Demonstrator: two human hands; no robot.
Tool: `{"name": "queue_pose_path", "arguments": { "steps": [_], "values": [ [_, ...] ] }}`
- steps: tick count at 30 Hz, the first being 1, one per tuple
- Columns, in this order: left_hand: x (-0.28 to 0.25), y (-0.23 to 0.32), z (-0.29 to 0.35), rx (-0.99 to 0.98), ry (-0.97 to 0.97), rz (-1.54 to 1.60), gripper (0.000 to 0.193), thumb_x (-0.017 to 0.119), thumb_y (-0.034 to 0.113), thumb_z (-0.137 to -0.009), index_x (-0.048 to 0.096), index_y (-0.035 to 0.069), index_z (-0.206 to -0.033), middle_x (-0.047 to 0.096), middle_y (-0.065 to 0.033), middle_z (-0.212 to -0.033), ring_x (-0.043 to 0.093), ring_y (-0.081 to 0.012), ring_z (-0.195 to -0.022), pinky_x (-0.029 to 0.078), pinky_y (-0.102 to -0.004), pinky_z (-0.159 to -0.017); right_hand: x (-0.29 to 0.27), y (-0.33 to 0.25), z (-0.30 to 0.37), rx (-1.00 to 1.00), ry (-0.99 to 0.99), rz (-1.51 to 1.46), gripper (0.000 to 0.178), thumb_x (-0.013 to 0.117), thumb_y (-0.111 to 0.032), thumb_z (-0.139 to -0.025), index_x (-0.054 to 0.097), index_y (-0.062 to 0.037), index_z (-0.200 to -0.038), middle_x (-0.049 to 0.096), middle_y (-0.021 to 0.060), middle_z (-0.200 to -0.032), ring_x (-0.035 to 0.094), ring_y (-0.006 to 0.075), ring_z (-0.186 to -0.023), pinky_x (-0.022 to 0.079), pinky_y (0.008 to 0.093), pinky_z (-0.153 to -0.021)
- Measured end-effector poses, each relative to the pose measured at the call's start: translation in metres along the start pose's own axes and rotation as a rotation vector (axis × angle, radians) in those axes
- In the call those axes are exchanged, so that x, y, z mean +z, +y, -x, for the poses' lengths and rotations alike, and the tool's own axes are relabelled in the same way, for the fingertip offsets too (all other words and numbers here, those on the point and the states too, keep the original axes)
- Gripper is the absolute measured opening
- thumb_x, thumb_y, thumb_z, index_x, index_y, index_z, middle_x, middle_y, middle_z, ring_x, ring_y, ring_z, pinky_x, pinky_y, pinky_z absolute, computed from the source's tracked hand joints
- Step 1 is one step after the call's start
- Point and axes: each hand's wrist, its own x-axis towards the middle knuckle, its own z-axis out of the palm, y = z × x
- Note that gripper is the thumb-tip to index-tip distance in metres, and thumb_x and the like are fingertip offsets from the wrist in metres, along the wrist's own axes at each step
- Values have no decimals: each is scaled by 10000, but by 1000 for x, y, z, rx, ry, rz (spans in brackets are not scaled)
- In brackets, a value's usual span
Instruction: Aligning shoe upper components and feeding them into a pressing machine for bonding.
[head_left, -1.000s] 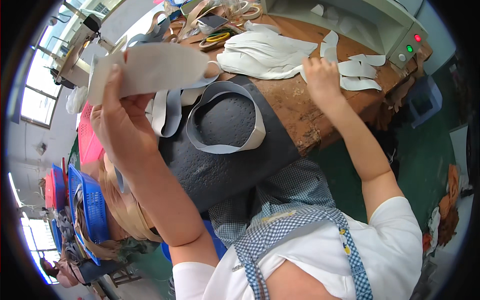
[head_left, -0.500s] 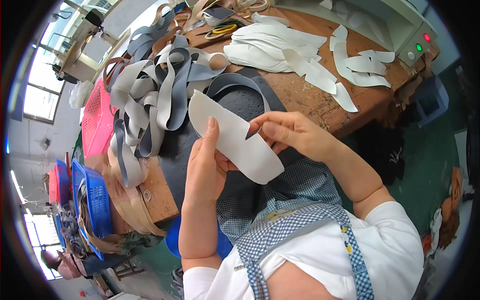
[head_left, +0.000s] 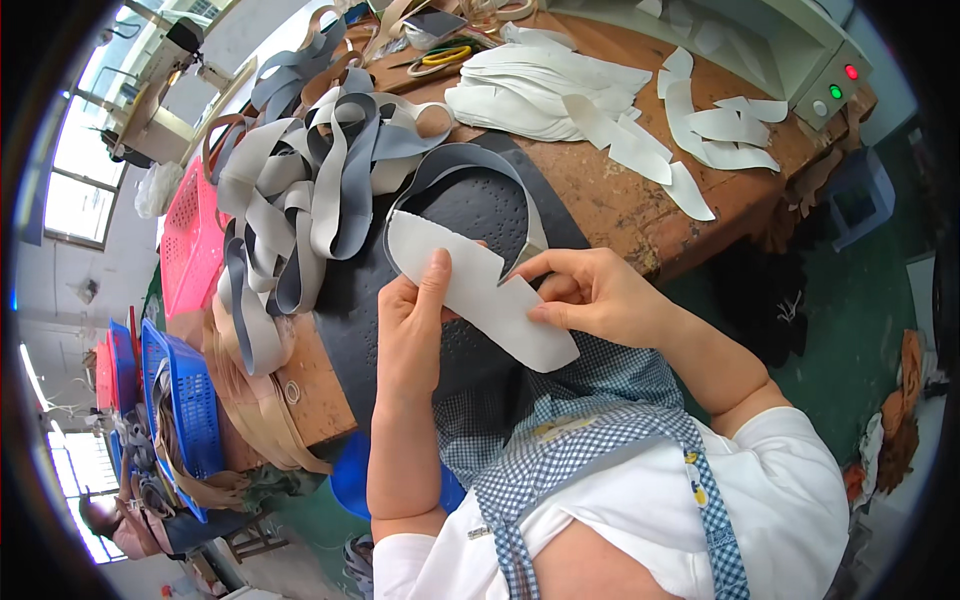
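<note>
A white, curved flat piece point(head_left: 478, 292) of sheet material, with a notch in its upper edge, is held over the black pad point(head_left: 350, 330). My left hand point(head_left: 412, 318) is closed on it, thumb on top and fingers underneath. With thumb and forefinger, my right hand point(head_left: 590, 295) pinches its right side beside the notch. Behind the piece, a grey strip point(head_left: 470, 160) arches over the pad, its right end coming down near my right fingers. Whether the strip is joined to the white piece is hidden.
A tangled heap of grey and off-white strips point(head_left: 325, 190) lies left of the pad. White cut pieces point(head_left: 540, 90) are piled at the back, near yellow-handled scissors point(head_left: 442, 60). A machine with lit buttons point(head_left: 830, 85) stands back right. Pink point(head_left: 190, 240) and blue baskets point(head_left: 190, 400) stand left.
The white piece has come down slightly and lies flatter to view. My right fingers have shifted from the notch onto the piece's right side. The grey strip's loop has risen and widened.
</note>
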Motion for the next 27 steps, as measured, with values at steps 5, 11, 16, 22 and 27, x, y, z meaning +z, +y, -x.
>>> {"name": "queue_pose_path", "arguments": {
  "steps": [5,11,16,22,27],
  "values": [
    [1,-10,18,117,78,-64,266,591,198,-1011,678,-49,-1057,706,-67,-975,651,-115,-864,520,-265,-774,6,15,15,-19,268,122,300,655,-48,-917,609,5,-1208,700,85,-1014,660,115,-934,530,266,-832],
    [43,15,33,685,-215,-488,362,676,-40,-764,688,29,-1119,640,-107,-930,659,-255,-783,538,-313,-737,-9,33,59,164,-128,-685,683,320,-567,-1037,673,17,-1068,718,120,-932,662,183,-757,509,276,-637],
    [70,-7,39,819,-551,-663,528,715,36,-625,671,39,-1151,640,-115,-1107,639,-297,-1026,534,-425,-923,-3,31,62,264,282,-806,436,504,-364,-1016,638,17,-1181,705,95,-1011,682,150,-866,557,285,-766],
    [48,-3,18,790,-449,-962,512,648,7,-749,592,35,-1257,568,-161,-1288,537,-353,-1233,445,-465,-1033,-31,36,54,7,610,-496,270,602,-134,-947,645,-8,-1181,687,31,-980,649,95,-821,534,255,-735],
    [45,-29,-22,514,-35,-857,395,662,80,-895,572,-2,-1270,676,-205,-1093,658,-358,-1035,503,-390,-919,-29,37,30,-77,618,-303,298,587,-113,-960,626,-39,-1246,671,-7,-992,612,61,-851,508,233,-774]
  ]
}}
